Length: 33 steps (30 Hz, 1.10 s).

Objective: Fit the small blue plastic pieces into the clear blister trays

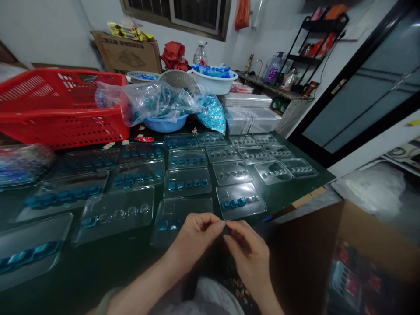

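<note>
My left hand (199, 234) and my right hand (251, 251) meet over the near edge of the dark green table. The fingertips of both touch in a pinch; anything between them is too small or hidden to make out. Just beyond my fingers lies a clear plastic tray (236, 191) with a row of blue pieces (234, 203) and further hollows with no blue in them. Partly behind my left hand is another clear tray (188, 204), where blue pieces (163, 225) show at its left.
More clear trays (120, 199) cover the table (108, 262) in rows. At the back stand a red basket (65, 127), a blue basin (166, 124), a white basin (216, 84) and stacked clear plastic (246, 118). An open cardboard box (302, 245) is at my right.
</note>
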{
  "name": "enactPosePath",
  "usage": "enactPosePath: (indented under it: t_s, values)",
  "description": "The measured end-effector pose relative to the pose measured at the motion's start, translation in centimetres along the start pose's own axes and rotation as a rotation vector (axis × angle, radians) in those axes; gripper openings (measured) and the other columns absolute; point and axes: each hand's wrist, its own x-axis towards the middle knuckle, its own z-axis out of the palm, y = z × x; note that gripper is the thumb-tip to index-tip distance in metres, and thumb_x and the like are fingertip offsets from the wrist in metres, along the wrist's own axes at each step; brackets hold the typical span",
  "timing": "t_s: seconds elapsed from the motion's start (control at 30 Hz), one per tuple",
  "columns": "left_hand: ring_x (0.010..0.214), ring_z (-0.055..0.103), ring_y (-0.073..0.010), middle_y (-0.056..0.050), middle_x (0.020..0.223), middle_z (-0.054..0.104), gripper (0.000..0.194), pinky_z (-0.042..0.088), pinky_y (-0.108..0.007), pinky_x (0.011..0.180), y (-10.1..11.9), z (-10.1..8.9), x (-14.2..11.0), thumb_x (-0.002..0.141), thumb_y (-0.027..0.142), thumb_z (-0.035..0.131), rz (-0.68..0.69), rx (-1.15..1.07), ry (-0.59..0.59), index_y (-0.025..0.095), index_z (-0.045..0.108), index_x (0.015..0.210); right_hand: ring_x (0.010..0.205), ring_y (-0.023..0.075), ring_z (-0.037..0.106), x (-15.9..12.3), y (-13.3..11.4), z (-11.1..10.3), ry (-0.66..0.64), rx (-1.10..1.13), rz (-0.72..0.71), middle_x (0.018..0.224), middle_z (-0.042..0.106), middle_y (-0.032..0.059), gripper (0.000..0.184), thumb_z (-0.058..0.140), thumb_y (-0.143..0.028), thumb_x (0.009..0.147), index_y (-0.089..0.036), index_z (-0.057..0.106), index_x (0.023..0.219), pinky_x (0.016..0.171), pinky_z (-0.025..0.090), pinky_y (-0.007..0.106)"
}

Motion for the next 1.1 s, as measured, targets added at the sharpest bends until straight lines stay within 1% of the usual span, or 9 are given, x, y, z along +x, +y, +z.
enactPosePath:
  t_s: [0.13, 0.23, 0.3, 0.47, 0.53, 0.63, 0.77, 0.93, 1.1]
  values:
    - [0.041, 0.025, -0.005, 0.007, 0.043, 0.031, 0.039, 0.018, -0.02, 0.04, -0.2, 0.2, 0.2, 0.077, 0.043, 0.048, 0.039, 0.029, -0.012, 0.015, 0.042, 0.051, 0.062, 0.011, 0.053, -0.2, -0.1, 0.0, 0.003, -0.047, -0.017, 0.073, 0.055, -0.001, 0.022, 0.056, -0.014, 0.074, -0.024, 0.059, 0.095, 0.054, 0.043, 0.022]
    - [0.039, 0.023, -0.0047, 0.007, 0.042, 0.031, 0.041, 0.016, -0.02, 0.039, -0.4, 0.2, 0.4, 0.076, 0.047, 0.048, -0.031, -0.034, -0.07, 0.016, 0.039, 0.051, 0.061, 0.0114, 0.054, -0.3, -0.2, -0.4, -0.011, -0.052, -0.004, 0.071, 0.056, -0.0006, 0.019, 0.058, -0.017, 0.074, -0.022, 0.06, 0.091, 0.052, 0.044, 0.021]
    - [0.039, 0.024, -0.0046, 0.007, 0.043, 0.033, 0.038, 0.013, -0.02, 0.039, -0.6, 0.0, 0.6, 0.075, 0.047, 0.048, -0.092, -0.085, -0.104, 0.015, 0.043, 0.055, 0.061, 0.0118, 0.054, 0.0, 0.0, -1.1, 0.01, -0.071, 0.017, 0.072, 0.057, 0.0001, 0.017, 0.059, -0.019, 0.073, -0.021, 0.061, 0.09, 0.054, 0.045, 0.022]
    - [0.039, 0.025, -0.0046, 0.006, 0.044, 0.035, 0.033, 0.01, -0.02, 0.037, -0.7, -0.7, 0.8, 0.078, 0.043, 0.046, -0.106, -0.134, -0.093, 0.014, 0.052, 0.065, 0.056, 0.0108, 0.049, 2.9, 2.9, -5.0, 0.281, -0.315, 0.01, 0.065, 0.053, -0.0014, 0.018, 0.058, -0.027, 0.074, -0.019, 0.061, 0.09, 0.055, 0.043, 0.023]
    - [0.039, 0.024, -0.0045, 0.006, 0.043, 0.034, 0.032, 0.011, -0.02, 0.038, -0.6, -1.0, 0.7, 0.078, 0.042, 0.046, -0.084, -0.124, -0.076, 0.014, 0.052, 0.064, 0.054, 0.011, 0.047, 4.5, 4.4, -6.4, 0.306, -0.442, -0.053, 0.061, 0.05, -0.002, 0.019, 0.056, -0.03, 0.075, -0.017, 0.061, 0.088, 0.056, 0.043, 0.024]
    - [0.039, 0.024, -0.0045, 0.007, 0.042, 0.033, 0.033, 0.012, -0.02, 0.039, -0.4, -1.4, 0.6, 0.079, 0.041, 0.046, -0.067, -0.078, -0.053, 0.013, 0.052, 0.063, 0.055, 0.0126, 0.051, 6.1, 6.1, -7.2, 0.244, -0.659, -0.121, 0.063, 0.056, 0.0007, 0.022, 0.053, -0.034, 0.077, -0.016, 0.062, 0.087, 0.058, 0.042, 0.025]
    - [0.041, 0.025, -0.0049, 0.006, 0.042, 0.034, 0.033, 0.013, -0.02, 0.041, -0.2, -1.8, 0.6, 0.079, 0.042, 0.046, -0.067, -0.018, -0.025, 0.013, 0.053, 0.063, 0.061, 0.0147, 0.056, 6.8, 6.4, -6.7, 0.153, -0.93, -0.116, 0.071, 0.062, 0.004, 0.022, 0.048, -0.033, 0.08, -0.018, 0.062, 0.087, 0.057, 0.039, 0.023]
    - [0.042, 0.025, -0.0051, 0.006, 0.043, 0.033, 0.034, 0.013, -0.02, 0.042, -0.1, -1.8, 0.6, 0.079, 0.042, 0.045, -0.087, 0.013, -0.025, 0.014, 0.053, 0.063, 0.063, 0.015, 0.058, 7.6, 5.6, -6.5, 0.055, -1.063, -0.104, 0.077, 0.063, 0.0051, 0.022, 0.045, -0.031, 0.083, -0.018, 0.061, 0.091, 0.057, 0.038, 0.023]
    - [0.041, 0.023, -0.0051, 0.007, 0.042, 0.031, 0.034, 0.012, -0.021, 0.041, 0.0, -1.8, 0.6, 0.079, 0.043, 0.046, -0.102, 0.005, -0.04, 0.014, 0.053, 0.063, 0.071, 0.0165, 0.06, 8.7, 5.3, -6.9, -0.129, -1.163, -0.106, 0.084, 0.063, 0.0065, 0.02, 0.047, -0.023, 0.081, -0.02, 0.061, 0.095, 0.061, 0.04, 0.023]
